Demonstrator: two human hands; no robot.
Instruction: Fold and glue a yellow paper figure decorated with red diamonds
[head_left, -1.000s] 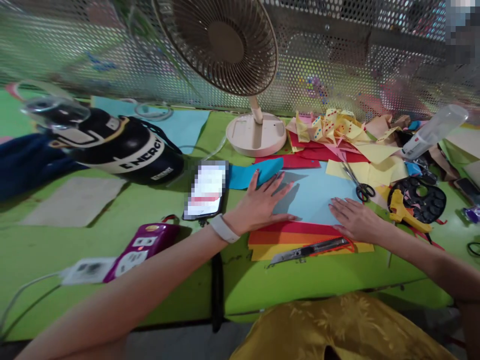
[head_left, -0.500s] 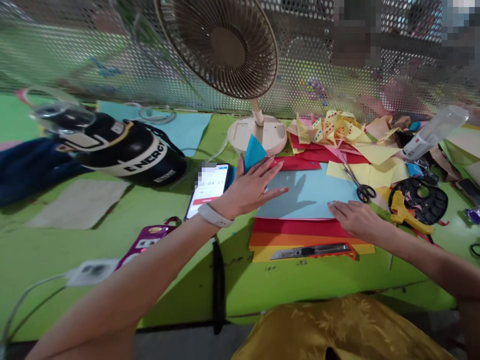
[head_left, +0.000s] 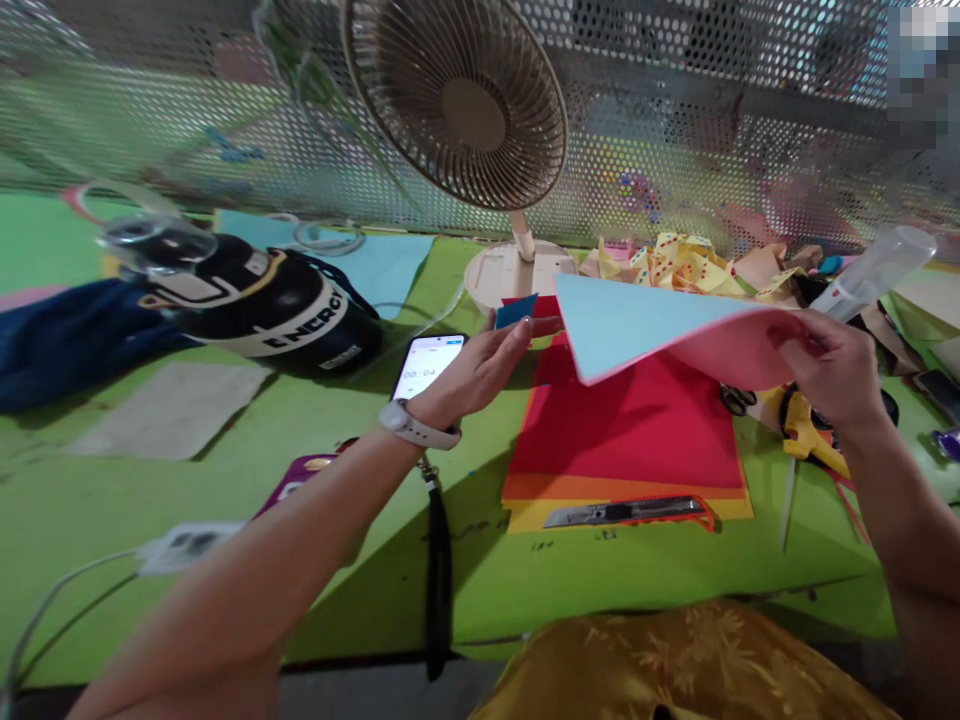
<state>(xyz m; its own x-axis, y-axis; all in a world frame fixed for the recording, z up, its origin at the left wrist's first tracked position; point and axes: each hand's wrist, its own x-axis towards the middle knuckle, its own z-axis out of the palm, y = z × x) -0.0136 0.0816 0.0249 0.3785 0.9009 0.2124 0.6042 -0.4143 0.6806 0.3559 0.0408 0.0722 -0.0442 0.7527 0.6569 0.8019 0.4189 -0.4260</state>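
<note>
Sheet (head_left: 622, 322), blue and pink, bends from the pinch of the right hand (head_left: 836, 365) above red paper (head_left: 630, 430) near the front edge of the table (head_left: 510, 590); whether the left hand (head_left: 487, 368) grips the blue scrap (head_left: 517, 312) is unclear; supporting the free corner should prevent creases.

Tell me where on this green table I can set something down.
Bare green table shows between the yellow sheet and the near edge, and between the beige sheet and white adapter. It's crowded at right, around the yellow glue gun and paper scraps.
</note>
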